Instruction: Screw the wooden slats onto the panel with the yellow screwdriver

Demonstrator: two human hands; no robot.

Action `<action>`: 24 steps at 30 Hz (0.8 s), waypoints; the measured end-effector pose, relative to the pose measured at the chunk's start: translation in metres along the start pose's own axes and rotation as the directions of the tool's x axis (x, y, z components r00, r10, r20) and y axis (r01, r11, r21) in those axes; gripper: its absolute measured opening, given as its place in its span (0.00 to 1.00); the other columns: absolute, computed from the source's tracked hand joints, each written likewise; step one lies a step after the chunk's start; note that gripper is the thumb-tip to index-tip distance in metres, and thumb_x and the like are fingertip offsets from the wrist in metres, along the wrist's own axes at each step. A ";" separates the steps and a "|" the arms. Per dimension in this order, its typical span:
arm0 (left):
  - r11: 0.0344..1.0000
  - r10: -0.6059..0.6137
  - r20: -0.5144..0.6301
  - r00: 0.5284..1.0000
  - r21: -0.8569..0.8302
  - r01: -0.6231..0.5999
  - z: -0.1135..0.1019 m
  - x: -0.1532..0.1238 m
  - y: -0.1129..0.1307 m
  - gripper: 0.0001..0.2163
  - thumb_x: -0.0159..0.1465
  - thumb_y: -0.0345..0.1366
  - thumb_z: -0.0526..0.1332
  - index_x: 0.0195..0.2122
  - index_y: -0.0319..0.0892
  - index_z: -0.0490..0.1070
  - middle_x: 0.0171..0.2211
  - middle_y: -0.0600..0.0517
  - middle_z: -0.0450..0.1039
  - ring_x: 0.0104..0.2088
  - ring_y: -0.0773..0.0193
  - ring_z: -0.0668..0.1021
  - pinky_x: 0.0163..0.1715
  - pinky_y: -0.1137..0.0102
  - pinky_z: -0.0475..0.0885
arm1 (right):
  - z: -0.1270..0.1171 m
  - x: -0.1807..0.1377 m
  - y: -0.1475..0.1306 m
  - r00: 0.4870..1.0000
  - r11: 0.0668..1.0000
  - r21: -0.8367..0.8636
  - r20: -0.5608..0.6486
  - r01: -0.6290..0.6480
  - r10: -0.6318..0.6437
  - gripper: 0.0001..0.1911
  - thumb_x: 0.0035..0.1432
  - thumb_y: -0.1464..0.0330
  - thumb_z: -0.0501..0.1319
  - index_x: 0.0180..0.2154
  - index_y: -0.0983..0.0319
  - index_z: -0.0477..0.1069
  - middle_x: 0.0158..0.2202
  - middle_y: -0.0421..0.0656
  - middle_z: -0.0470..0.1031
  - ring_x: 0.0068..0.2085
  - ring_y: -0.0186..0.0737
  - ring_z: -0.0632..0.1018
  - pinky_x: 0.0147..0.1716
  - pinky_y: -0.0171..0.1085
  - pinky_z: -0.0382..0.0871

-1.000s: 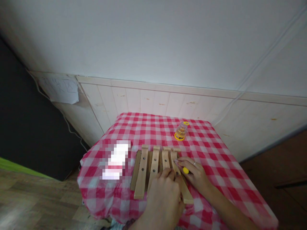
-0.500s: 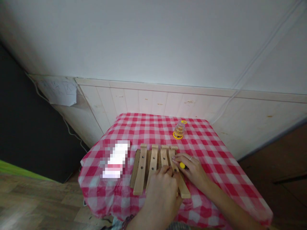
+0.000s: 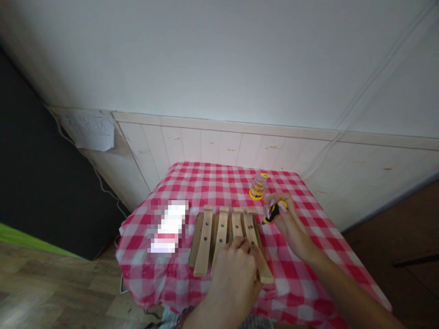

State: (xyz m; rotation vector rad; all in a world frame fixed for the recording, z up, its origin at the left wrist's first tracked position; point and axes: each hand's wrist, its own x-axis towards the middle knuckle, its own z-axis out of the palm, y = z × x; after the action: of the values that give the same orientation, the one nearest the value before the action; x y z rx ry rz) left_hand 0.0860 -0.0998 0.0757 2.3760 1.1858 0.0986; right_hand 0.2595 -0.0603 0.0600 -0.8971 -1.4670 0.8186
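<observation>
Several pale wooden slats (image 3: 202, 253) lie side by side across a darker wooden board (image 3: 194, 246), with dark screws set in them. My left hand (image 3: 235, 269) is closed over the right part, its curled fingers gripping the rightmost slat (image 3: 265, 274) near its lower screw. That hand hides parts of the middle slats. To the right of the board, my right hand (image 3: 288, 219) holds a short black-and-yellow screwdriver (image 3: 274, 212). Its tip points down and left, beside the rightmost slat and apart from the screws.
A clear case with yellow rims (image 3: 258, 188), holding bits, stands behind the board. At the left lies a blurred-out bright object (image 3: 169, 228). A red-and-white checked cloth (image 3: 212, 180) covers the table, which meets the panelled wall (image 3: 192, 144).
My right hand has lifted away from the rightmost slat, moving right and back with the screwdriver. My left hand keeps its place on the slats. The view has shifted slightly.
</observation>
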 end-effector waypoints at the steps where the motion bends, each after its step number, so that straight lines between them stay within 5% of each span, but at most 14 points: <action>1: 1.000 0.003 0.000 1.000 0.005 -0.003 0.000 0.000 0.000 0.16 0.60 0.29 0.59 0.50 0.36 0.75 0.51 0.42 0.78 0.56 0.50 0.73 0.57 0.57 0.70 | 0.004 0.001 0.001 1.000 1.000 0.026 0.018 -0.007 0.007 0.12 0.71 0.55 0.51 0.40 0.53 0.65 0.35 0.39 0.66 0.33 0.39 0.70 0.34 0.39 0.69; 11: 0.999 0.028 -0.043 0.999 0.038 -0.026 0.004 0.000 -0.001 0.16 0.59 0.27 0.61 0.49 0.35 0.76 0.50 0.42 0.78 0.54 0.50 0.75 0.55 0.57 0.72 | 0.013 0.000 0.015 0.997 0.993 -0.120 0.082 0.022 -0.012 0.16 0.71 0.51 0.47 0.39 0.54 0.63 0.36 0.43 0.67 0.37 0.43 0.72 0.38 0.43 0.72; 20: 0.998 0.032 -0.024 0.999 0.052 -0.031 0.002 0.000 -0.001 0.15 0.61 0.29 0.62 0.49 0.35 0.76 0.51 0.41 0.78 0.56 0.49 0.74 0.56 0.57 0.72 | 0.020 0.006 0.015 0.995 0.993 0.118 0.096 -0.017 0.006 0.20 0.70 0.49 0.45 0.39 0.54 0.65 0.36 0.43 0.70 0.36 0.44 0.74 0.37 0.43 0.72; 24: 0.997 0.039 -0.022 0.999 0.063 -0.038 0.001 -0.001 -0.001 0.14 0.61 0.29 0.62 0.48 0.35 0.76 0.51 0.42 0.78 0.55 0.49 0.74 0.55 0.57 0.72 | 0.019 0.011 0.013 0.989 0.993 0.063 0.116 -0.096 0.088 0.22 0.70 0.49 0.43 0.40 0.55 0.67 0.34 0.43 0.72 0.36 0.44 0.75 0.36 0.43 0.72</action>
State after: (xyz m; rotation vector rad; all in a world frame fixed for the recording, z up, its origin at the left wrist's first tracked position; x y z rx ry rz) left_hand 0.0848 -0.1006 0.0750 2.4592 1.1706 0.1035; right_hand 0.2416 -0.0444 0.0521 -0.8837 -1.4946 0.9967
